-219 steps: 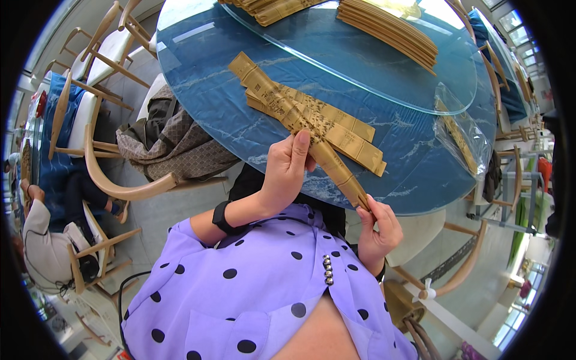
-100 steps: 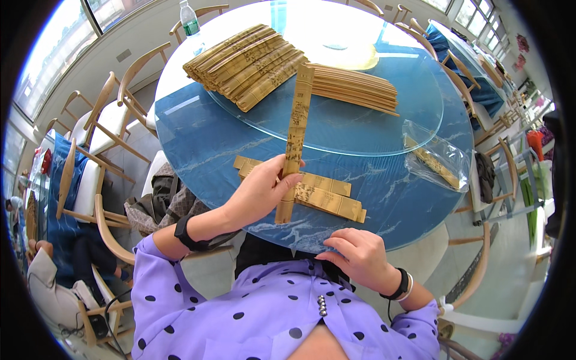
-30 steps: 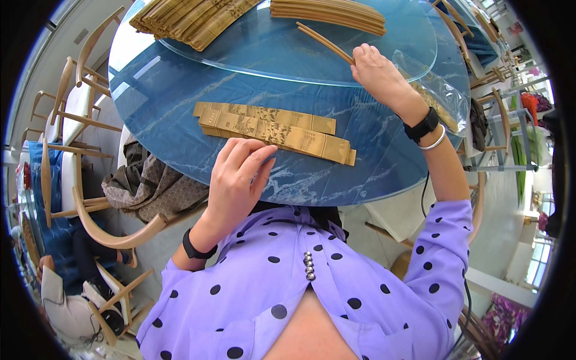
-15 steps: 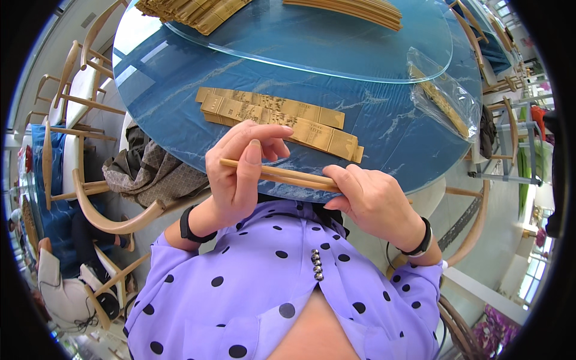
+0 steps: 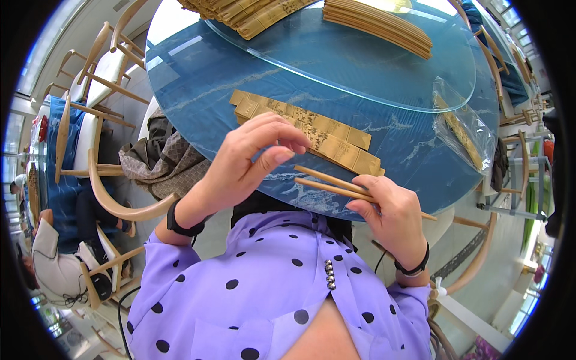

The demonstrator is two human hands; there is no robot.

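A person in a purple polka-dot shirt (image 5: 225, 312) works at a round blue table (image 5: 414, 159); the right hand (image 5: 393, 219) closes thumb and fingers around a pair of wooden chopsticks (image 5: 327, 188), gripped toward one end, it seems, to steady both while leaving their spread leftward ends free; a short length pokes out past the hand on the right; opposite, the left hand (image 5: 247, 155) holds nothing, thumb and fingers parted and curled, though whether its fingertips brush the pile beyond cannot be told; there, gold paper sleeves (image 5: 347, 153) lie flat and overlapping, placed just past the hands likely for easy reach; to the right, a clear plastic bag (image 5: 482, 137) rests near the table's rim with a gold strip (image 5: 461, 137) inside, apparently kept out of the way; farther off, a bundle of sticks (image 5: 381, 30) lies on a glass turntable (image 5: 360, 78), all aligned, presumably for simple picking; to its left, cut off by the top of the view, sits a larger heap of gold sleeves (image 5: 249, 15), stacked flat perhaps for tidiness
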